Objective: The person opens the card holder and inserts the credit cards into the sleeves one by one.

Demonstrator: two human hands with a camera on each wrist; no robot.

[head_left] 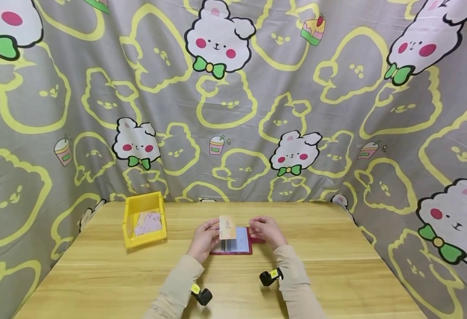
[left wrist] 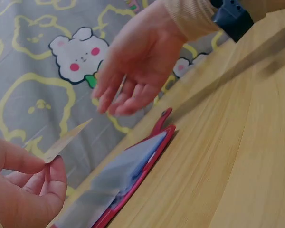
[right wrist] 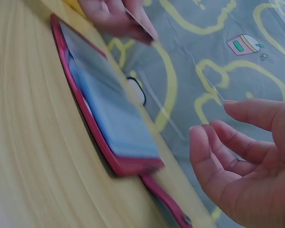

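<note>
An orange-and-cream card [head_left: 227, 227] is pinched between the thumb and fingers of my left hand [head_left: 205, 239], raised above an opened card holder. That card holder [right wrist: 109, 109] lies on the table with a red cover, clear plastic sleeves and a strap with a snap [right wrist: 168, 202]. Off to its right hovers my right hand [head_left: 267, 230], fingers loosely bent, with nothing between them in the right wrist view. The card [left wrist: 66, 142] appears nearly edge-on in the left wrist view.
A yellow bin [head_left: 144, 239] with several pale pink and cream cards [head_left: 148, 223] stands at the table's back left. The wooden table [head_left: 337, 266] reaches back to a grey curtain [head_left: 249, 119] printed with cartoon figures.
</note>
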